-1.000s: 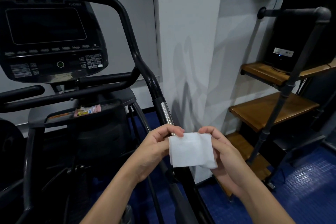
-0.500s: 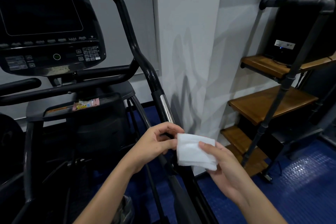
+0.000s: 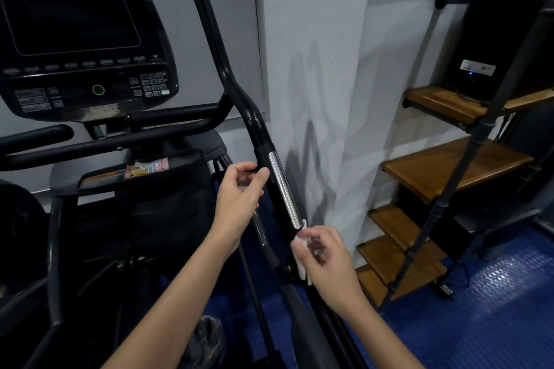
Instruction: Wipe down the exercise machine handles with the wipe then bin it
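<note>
The exercise machine's right handle (image 3: 260, 129) is a black bar with a chrome strip (image 3: 283, 189) running down toward me. My right hand (image 3: 329, 260) grips the white wipe (image 3: 301, 268) and presses it around the handle just below the chrome strip; the hand is motion-blurred and covers most of the wipe. My left hand (image 3: 239, 198) hovers just left of the handle beside the strip's upper end, fingers loosely curled, holding nothing. A second black handle (image 3: 36, 136) pokes out at the far left.
The machine's console (image 3: 75, 39) with screen and buttons fills the upper left. A white pillar (image 3: 314, 69) stands right behind the handle. Wooden shelves on a pipe frame (image 3: 449, 165) are at the right. Crinkled clear plastic (image 3: 207, 338) lies low between my arms, over blue floor (image 3: 494, 308).
My left hand let go of the wipe and rose beside the handle. My right hand carried the wipe forward and wrapped it onto the handle's lower part.
</note>
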A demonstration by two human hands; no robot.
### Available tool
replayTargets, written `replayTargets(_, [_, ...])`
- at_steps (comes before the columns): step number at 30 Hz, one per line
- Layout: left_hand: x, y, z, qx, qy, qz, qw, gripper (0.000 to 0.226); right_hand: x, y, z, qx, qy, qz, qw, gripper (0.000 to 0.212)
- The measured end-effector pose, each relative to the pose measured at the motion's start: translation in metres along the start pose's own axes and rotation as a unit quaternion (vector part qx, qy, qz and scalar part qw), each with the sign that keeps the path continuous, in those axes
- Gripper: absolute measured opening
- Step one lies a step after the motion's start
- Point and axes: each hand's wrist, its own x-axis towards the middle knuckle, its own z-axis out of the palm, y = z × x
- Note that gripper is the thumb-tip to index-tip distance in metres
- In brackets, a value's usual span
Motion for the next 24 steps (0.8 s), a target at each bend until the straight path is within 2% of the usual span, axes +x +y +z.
replayTargets(3, [0.015,0.002,0.004,0.061,0.004,-0.002,0.998,0.066,0.005,0.005,-0.001,0.061,0.014,0.056,0.996,0.033])
replayTargets(5, [0.03,0.003,0.012,0.106,-0.02,-0.03,0.994,0.094,0.01,0.012,0.003,-0.006,-0.019,0.062,0.998,0.049])
replayTargets(6, [0.037,0.002,0.016,0.125,-0.038,-0.042,0.991,0.098,0.011,0.018,0.006,-0.069,-0.038,0.058,0.995,0.056])
replayTargets(8, [0.046,-0.002,0.025,0.153,-0.082,-0.058,0.983,0.088,0.011,0.029,0.014,-0.15,-0.058,0.064,0.985,0.065])
replayTargets(9, [0.049,-0.005,0.029,0.159,-0.102,-0.065,0.98,0.079,0.008,0.032,0.018,-0.155,-0.06,0.073,0.983,0.067])
replayTargets(12, [0.052,-0.016,0.034,0.142,-0.125,-0.074,0.979,0.056,-0.001,0.036,0.027,-0.141,-0.049,0.064,0.987,0.054])
replayTargets(15, [0.055,-0.019,0.032,0.142,-0.144,-0.086,0.976,0.066,-0.01,0.04,0.026,-0.15,-0.045,0.065,0.985,0.031])
replayTargets(18, [0.056,-0.017,0.03,0.155,-0.16,-0.096,0.97,0.067,-0.022,0.046,0.016,-0.195,-0.072,0.082,0.975,0.023])
replayTargets(21, [0.056,-0.019,0.03,0.158,-0.155,-0.098,0.97,0.063,-0.026,0.053,0.005,-0.243,-0.105,0.092,0.96,0.041])
replayTargets(24, [0.055,-0.018,0.032,0.159,-0.145,-0.09,0.972,0.065,-0.021,0.051,0.001,-0.202,-0.08,0.085,0.972,0.056])
